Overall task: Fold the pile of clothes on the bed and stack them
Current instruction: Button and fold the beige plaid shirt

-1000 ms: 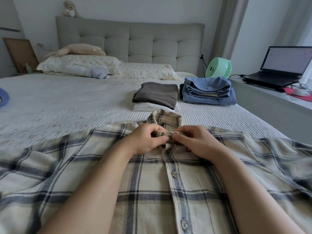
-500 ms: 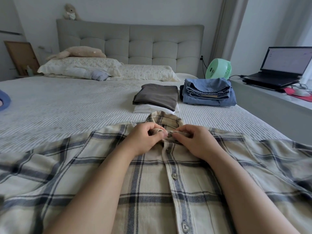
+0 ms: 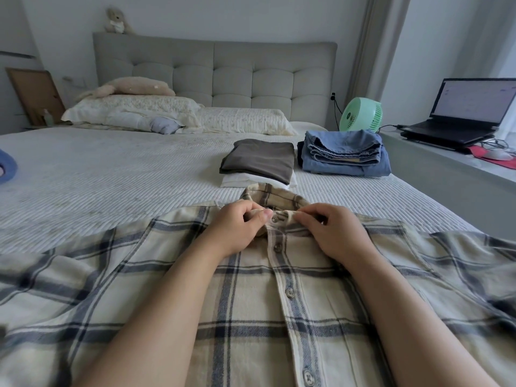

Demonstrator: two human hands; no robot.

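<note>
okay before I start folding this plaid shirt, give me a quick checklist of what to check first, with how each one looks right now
1. Top button fastened: cannot tell; left hand and right hand are pinching the collar band on either side of it.
2. Other buttons on the placket closed: ok for the visible ones.
3. Plaid shirt lying flat, front up: mostly ok; the cloth ripples at both sides.
4. Sleeves spread out: cannot tell; they run out of view.
5. Stack to receive it: ok; the brown folded top sits on white folded clothes just beyond the collar, folded jeans beside.
6. Free bed space for folding: ok on the left.
</note>
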